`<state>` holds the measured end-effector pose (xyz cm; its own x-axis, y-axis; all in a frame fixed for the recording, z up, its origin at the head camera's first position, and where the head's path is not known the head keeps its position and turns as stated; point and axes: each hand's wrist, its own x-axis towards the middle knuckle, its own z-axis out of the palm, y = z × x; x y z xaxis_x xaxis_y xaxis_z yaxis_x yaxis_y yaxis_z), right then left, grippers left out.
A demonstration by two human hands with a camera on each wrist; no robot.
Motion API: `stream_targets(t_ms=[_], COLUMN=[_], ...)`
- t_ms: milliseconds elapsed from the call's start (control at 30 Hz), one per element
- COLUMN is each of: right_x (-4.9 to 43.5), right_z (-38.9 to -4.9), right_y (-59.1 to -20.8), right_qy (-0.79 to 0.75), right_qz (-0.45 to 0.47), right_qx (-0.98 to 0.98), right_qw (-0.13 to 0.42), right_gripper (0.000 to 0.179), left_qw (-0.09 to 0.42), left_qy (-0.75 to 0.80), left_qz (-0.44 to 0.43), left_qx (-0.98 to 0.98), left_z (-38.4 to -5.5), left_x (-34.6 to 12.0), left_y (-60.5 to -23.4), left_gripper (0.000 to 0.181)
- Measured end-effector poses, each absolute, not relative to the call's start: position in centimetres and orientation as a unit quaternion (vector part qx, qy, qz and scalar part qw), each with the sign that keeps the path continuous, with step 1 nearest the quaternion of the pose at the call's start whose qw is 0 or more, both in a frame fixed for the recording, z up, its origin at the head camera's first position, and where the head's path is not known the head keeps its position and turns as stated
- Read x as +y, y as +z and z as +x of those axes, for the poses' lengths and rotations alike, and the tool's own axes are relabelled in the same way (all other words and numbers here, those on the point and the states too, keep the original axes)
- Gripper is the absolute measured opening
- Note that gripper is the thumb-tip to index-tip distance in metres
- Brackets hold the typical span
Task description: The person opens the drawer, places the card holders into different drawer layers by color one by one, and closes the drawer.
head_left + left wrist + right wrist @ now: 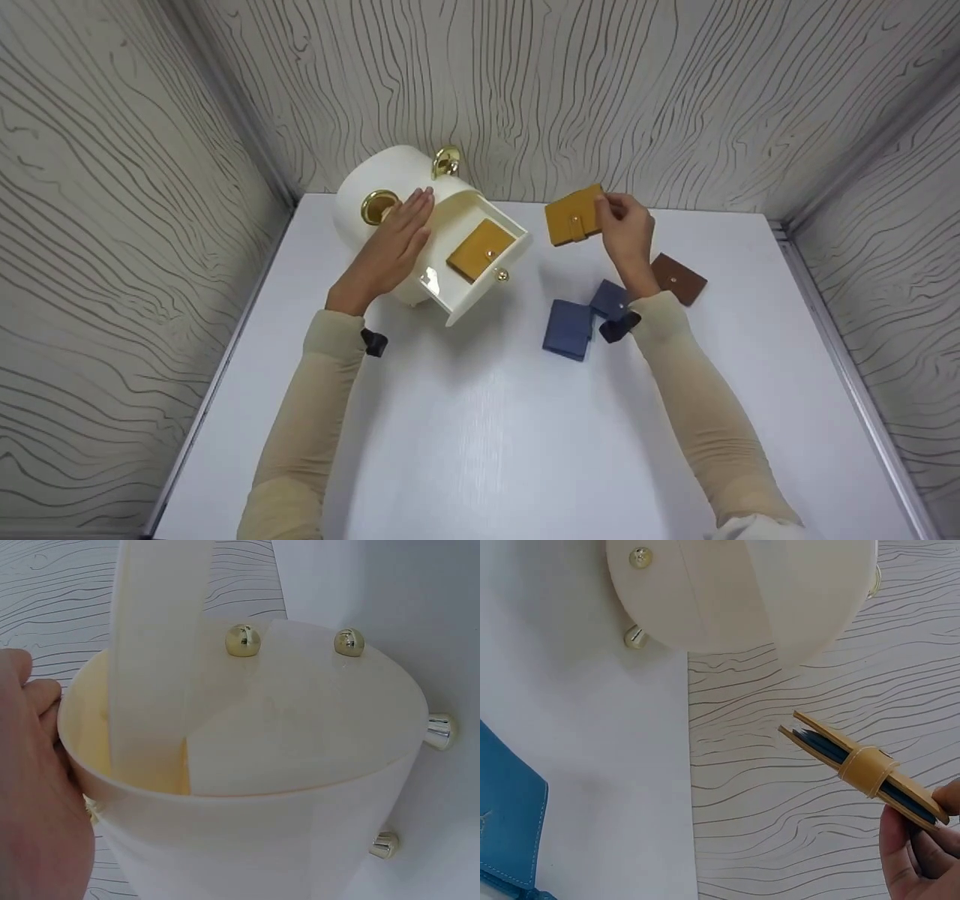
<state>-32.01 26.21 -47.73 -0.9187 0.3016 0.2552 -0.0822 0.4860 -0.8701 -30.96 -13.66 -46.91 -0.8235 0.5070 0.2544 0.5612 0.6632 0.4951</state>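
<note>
My right hand [628,231] pinches a mustard-yellow card wallet [573,216] by its right edge, held above the table. In the right wrist view this wallet [866,769] is seen edge-on, with a snap strap round it and dark inner leaves. My left hand [391,247] rests with straight fingers on top of a white rounded box [397,169] with gold fittings. The box's drawer [442,289] is pulled out and holds another mustard-yellow wallet [481,249]. In the left wrist view the left hand [41,787] lies against the box's side.
Two blue wallets, a larger one [568,330] and a smaller one [610,298], lie on the white table [480,450] below the right hand. A brown wallet [679,279] lies by the right wrist. Wood-patterned walls [585,97] enclose the table.
</note>
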Motion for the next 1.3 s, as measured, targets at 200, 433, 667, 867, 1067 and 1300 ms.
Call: stream_targets(t_ms=[200,433,667,867,1067,1300], right_x=[25.6,25.2,24.9,24.6,24.2,23.7], right_z=[-32.0,-31.7,-31.5,-31.5,-31.4,-31.1], right_y=[-46.6,-45.6,-44.7,-43.9,-43.3,-42.7], right_qy=[0.508,0.519,0.523,0.519,0.516,0.529], right_qz=[-0.051,-0.037,-0.033,-0.028,-0.017,-0.011], right_qx=[-0.836,-0.832,-0.829,-0.828,-0.827,-0.822], right_qw=[0.201,0.196,0.197,0.209,0.221,0.21], right_gripper=[0.04,0.042,0.04,0.04,0.038,0.039], left_qw=[0.047,0.042,0.044,0.046,0.045,0.045], left_qy=[-0.285,-0.281,-0.281,-0.282,-0.284,-0.283], left_qz=[-0.29,-0.286,-0.286,-0.289,-0.291,-0.29], left_qx=[-0.912,-0.915,-0.915,-0.914,-0.913,-0.913], left_z=[-31.0,-30.9,-30.9,-30.9,-30.9,-31.0], left_x=[-13.6,-13.5,-13.5,-13.6,-13.6,-13.7], left_y=[-46.8,-46.8,-46.9,-46.9,-46.9,-47.0], left_gripper=[0.058,0.059,0.058,0.058,0.058,0.058])
